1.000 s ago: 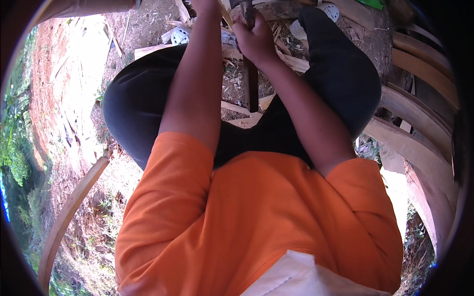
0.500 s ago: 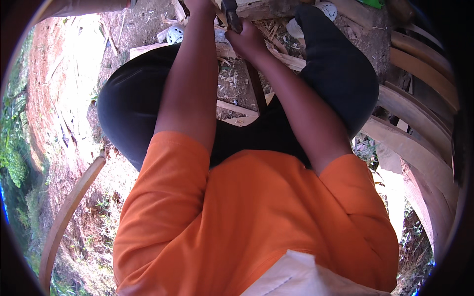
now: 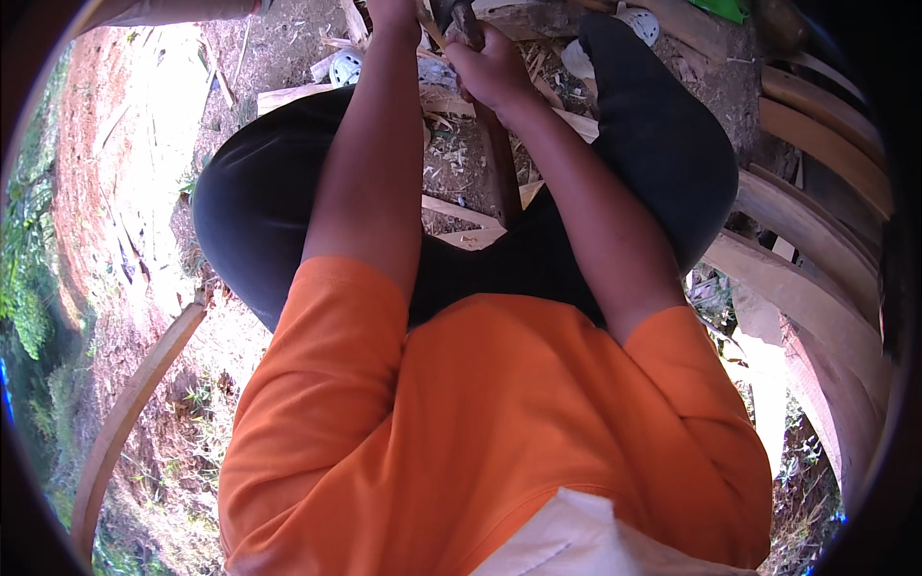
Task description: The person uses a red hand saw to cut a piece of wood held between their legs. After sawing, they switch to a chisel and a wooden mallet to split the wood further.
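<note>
My right hand [image 3: 490, 72] is closed around a wooden-handled tool [image 3: 497, 158] near its dark metal head. The handle runs back from my fist toward my lap; the head is partly cut off by the top edge, so its exact kind is unclear. My left hand [image 3: 392, 12] is at the top edge, left of the tool, with its fingers out of sight. A thin pale strip of wood [image 3: 429, 23] shows between the two hands. Wood chips and shavings [image 3: 459, 158] lie on the ground between my legs.
My bent legs in dark trousers [image 3: 663, 144] flank the work spot. Long curved planks [image 3: 816, 211] lie stacked at the right. A curved wooden piece [image 3: 134, 403] stands at the left. A light sleeved arm [image 3: 173, 10] reaches in at top left. White perforated shoes [image 3: 346, 67] show ahead.
My right hand and the tool have shifted slightly; the tool's head has tipped up toward the top edge and more of its handle shows. My left arm has hardly moved.
</note>
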Demonstrator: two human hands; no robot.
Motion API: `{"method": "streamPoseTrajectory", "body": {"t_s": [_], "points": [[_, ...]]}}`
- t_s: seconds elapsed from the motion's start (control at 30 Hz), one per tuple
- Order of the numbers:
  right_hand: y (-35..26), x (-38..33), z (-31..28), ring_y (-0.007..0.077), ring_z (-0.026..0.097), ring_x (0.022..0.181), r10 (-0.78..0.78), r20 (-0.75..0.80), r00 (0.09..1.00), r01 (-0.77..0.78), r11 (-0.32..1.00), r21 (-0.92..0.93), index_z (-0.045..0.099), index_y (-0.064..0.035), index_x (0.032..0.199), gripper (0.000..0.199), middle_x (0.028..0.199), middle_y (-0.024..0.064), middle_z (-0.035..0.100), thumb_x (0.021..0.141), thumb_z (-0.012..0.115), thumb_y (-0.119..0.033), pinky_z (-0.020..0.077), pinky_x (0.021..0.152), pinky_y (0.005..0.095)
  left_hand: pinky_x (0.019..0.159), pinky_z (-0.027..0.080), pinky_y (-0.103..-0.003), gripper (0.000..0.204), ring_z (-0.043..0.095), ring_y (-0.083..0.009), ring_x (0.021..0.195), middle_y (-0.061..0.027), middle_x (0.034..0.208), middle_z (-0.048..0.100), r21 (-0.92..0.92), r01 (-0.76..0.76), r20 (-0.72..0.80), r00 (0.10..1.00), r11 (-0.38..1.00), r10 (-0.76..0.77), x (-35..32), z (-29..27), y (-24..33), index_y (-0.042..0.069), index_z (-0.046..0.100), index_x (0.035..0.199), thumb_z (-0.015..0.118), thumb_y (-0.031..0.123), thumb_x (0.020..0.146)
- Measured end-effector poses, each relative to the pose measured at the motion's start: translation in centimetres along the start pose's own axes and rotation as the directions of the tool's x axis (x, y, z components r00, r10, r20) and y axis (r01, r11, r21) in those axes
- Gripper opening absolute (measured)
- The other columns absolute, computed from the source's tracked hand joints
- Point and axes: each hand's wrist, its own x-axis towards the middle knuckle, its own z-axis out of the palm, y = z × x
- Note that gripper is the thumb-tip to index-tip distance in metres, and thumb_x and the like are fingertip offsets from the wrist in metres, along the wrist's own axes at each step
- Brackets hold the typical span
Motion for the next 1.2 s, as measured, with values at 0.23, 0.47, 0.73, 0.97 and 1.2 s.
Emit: {"method": "streamPoseTrajectory", "body": {"t_s": [0.23,0.47,0.73,0.97,1.2], "points": [[-1.4,-0.9,0.5,0.0227,0.072,0.083,-0.271,-0.131,0.954,0.271,0.962,-0.020,0.067,-0.0061,0.099,0.026,0.083,0.0091,0.072,0.083,0.069,-0.027,0.0558,0.079,0.0411,0.094,0.051,-0.039,0.043,0.065,-0.0273,0.103,-0.0187,0.129,0.066,0.024,0.025,0.016,1.000,0.999,-0.025,0.2,0.3,0.3,-0.001,0.056,0.137,0.040,0.014,0.099],[1.7,-0.4,0.0,0.0245,0.070,0.079,-0.044,-0.063,0.997,0.038,0.995,-0.091,0.068,-0.0053,0.100,0.029,0.082,0.0108,0.070,0.081,0.069,-0.028,0.0546,0.076,0.0406,0.099,0.050,-0.038,0.044,0.063,-0.0285,0.113,-0.0189,0.128,0.067,0.054,0.062,0.050,0.997,0.997,-0.065,-1.3,2.3,0.8,-0.002,0.056,0.137,0.041,0.011,0.097],[3.4,0.3,0.3,0.0112,0.060,0.057,-0.091,0.033,0.995,0.096,0.974,-0.204,0.064,-0.0079,0.109,0.022,0.069,0.0011,0.061,0.090,0.066,-0.020,0.0502,0.054,0.0308,0.097,0.051,-0.037,0.043,0.063,-0.0268,0.112,-0.0189,0.128,0.066,-0.026,-0.011,0.107,0.994,1.000,0.014,-0.3,0.7,0.0,-0.003,0.056,0.135,0.043,0.010,0.097],[1.1,-0.3,-0.3,0.0113,0.055,0.051,0.227,0.134,0.965,-0.256,0.927,0.274,0.063,-0.0086,0.110,0.018,0.070,0.0013,0.058,0.093,0.061,-0.016,0.0476,0.050,0.0311,0.094,0.051,-0.036,0.040,0.065,-0.0269,0.109,-0.0191,0.126,0.068,0.052,-0.094,0.175,0.981,0.994,0.083,-0.3,-0.2,-0.8,-0.004,0.058,0.132,0.044,0.010,0.097],[0.0,-1.8,-0.1,0.0108,0.057,0.052,-0.113,-0.045,0.993,0.112,0.993,-0.019,0.063,-0.0093,0.106,0.013,0.070,0.0002,0.059,0.095,0.062,-0.015,0.0472,0.049,0.0310,0.089,0.052,-0.036,0.037,0.066,-0.0255,0.104,-0.0169,0.121,0.069,0.223,-0.021,0.086,0.996,0.975,0.001,-0.9,2.0,0.0,-0.003,0.059,0.130,0.047,0.010,0.097]]}}
